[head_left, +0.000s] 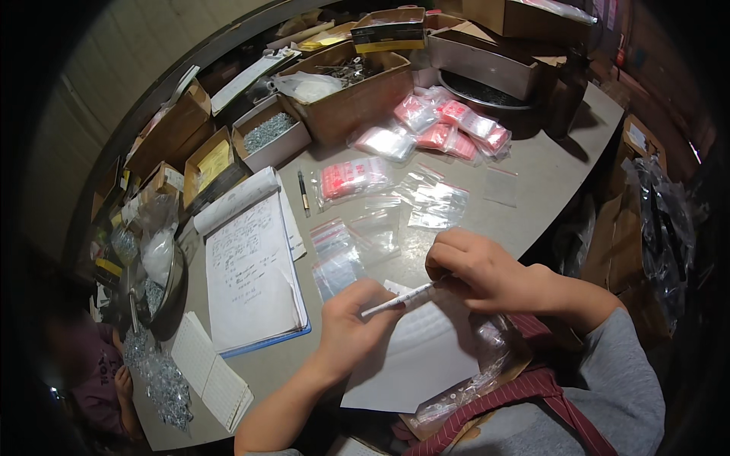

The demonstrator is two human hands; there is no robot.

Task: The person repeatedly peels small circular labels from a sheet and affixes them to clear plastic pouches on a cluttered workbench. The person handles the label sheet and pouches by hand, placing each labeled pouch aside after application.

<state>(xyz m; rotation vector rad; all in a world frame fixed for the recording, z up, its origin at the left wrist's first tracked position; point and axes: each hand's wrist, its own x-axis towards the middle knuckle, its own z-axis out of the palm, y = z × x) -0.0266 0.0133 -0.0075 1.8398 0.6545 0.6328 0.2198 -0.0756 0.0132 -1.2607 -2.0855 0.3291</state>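
My left hand point(351, 327) and my right hand point(480, 272) pinch a narrow white paper strip point(411, 296) with small dark print along it, one hand near each end. Below the strip a large white paper sheet point(418, 361) lies over my lap; whether the two are joined I cannot tell. Right behind my hands are flat clear zip bags point(334, 254) with red top edges, and more clear zip bags point(439, 204) lie farther back. A small piece of white paper point(395, 287) shows just past the strip.
An open notebook point(251, 273) and a pen point(303, 194) lie at left, near a smaller notepad point(209, 372) and a heap of packed metal parts point(169, 391). Bag packs point(353, 178) and boxes point(346, 91) stand behind. Another person point(95, 372) sits at far left.
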